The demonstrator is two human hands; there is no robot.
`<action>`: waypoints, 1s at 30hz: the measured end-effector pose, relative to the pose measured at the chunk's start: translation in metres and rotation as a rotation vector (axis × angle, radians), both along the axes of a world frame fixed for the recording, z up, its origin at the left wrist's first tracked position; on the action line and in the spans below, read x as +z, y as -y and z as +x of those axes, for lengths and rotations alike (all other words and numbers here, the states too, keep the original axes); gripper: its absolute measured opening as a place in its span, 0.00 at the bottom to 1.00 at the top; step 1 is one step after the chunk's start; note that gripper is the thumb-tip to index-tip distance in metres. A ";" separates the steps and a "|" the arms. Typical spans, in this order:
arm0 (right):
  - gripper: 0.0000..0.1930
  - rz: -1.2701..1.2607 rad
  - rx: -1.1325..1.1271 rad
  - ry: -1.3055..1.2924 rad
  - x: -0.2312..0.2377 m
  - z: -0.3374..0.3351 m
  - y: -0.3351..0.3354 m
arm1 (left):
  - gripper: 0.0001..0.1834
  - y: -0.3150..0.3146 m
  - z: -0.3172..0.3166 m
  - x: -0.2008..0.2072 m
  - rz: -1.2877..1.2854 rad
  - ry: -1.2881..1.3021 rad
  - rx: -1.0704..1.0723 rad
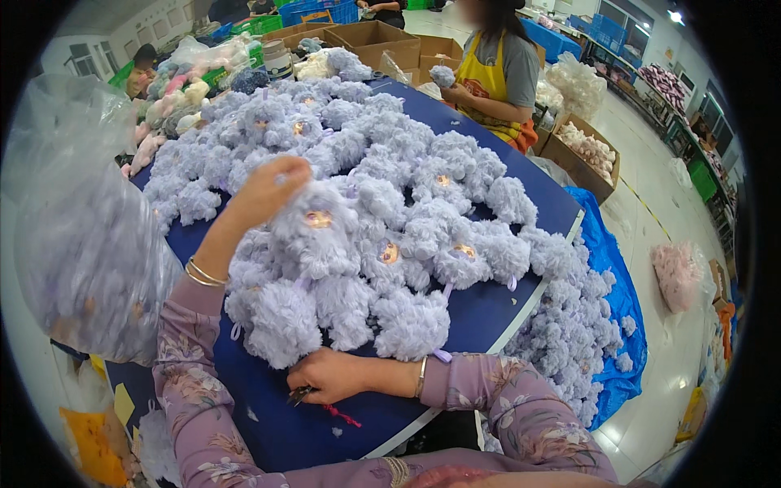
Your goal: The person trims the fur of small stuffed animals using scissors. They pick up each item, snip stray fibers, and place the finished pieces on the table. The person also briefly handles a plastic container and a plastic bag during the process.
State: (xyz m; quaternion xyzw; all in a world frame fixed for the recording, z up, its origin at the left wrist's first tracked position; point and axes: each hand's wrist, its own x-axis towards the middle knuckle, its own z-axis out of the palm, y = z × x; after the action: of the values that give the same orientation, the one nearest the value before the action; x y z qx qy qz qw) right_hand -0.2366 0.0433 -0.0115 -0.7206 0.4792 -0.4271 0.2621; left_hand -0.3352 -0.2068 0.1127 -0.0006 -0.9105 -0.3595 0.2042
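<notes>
Fluffy lavender plush toys (439,183) with small shiny faces lie heaped over the blue table (480,313). My left hand (272,189) is raised beside the top of one plush toy (316,232); its fingers are curled and slightly blurred, and what they pinch is too small to make out. Low at the table's near side, my right hand (329,376) is closed around dark thread snips (299,395), mostly hidden by the fingers. A red cord (342,416) trails from that hand onto the table. Just beyond its knuckles sits another plush toy (283,321).
A clear plastic bag (89,236) of plush toys stands at the left. More plush toys lie on a blue sheet (622,325) beside the table's right edge. Across the table, a person in a yellow apron (484,73) holds a small plush piece. Cardboard boxes (370,42) stand behind.
</notes>
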 end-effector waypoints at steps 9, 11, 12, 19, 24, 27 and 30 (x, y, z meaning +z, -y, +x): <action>0.08 0.058 0.055 0.067 0.005 0.006 0.008 | 0.42 0.314 0.069 -0.064 -0.746 -0.451 1.309; 0.08 0.089 0.021 0.110 0.002 -0.001 0.005 | 0.46 0.292 0.043 -0.074 -0.567 -0.270 1.501; 0.08 0.099 0.015 0.133 0.002 -0.001 0.005 | 0.47 0.289 0.039 -0.074 -0.395 -0.170 1.552; 0.09 0.110 0.080 0.240 0.010 0.009 0.009 | 0.50 0.346 0.082 -0.116 -0.246 0.367 1.638; 0.08 0.130 0.012 0.235 0.006 0.003 0.005 | 0.43 0.311 0.047 -0.122 -0.350 0.559 1.406; 0.09 0.100 0.002 0.208 0.001 0.004 0.007 | 0.35 0.305 0.046 -0.120 -0.429 0.567 1.278; 0.09 0.055 0.036 0.175 0.004 0.011 0.012 | 0.33 0.361 0.060 -0.124 -0.335 0.486 1.226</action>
State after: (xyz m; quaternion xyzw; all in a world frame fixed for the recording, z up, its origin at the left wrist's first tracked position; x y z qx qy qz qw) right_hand -0.2255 0.0314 -0.0071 -0.6815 0.4532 -0.4703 0.3303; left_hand -0.2749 -0.5674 -0.0112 0.5647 -0.8098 -0.0228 0.1577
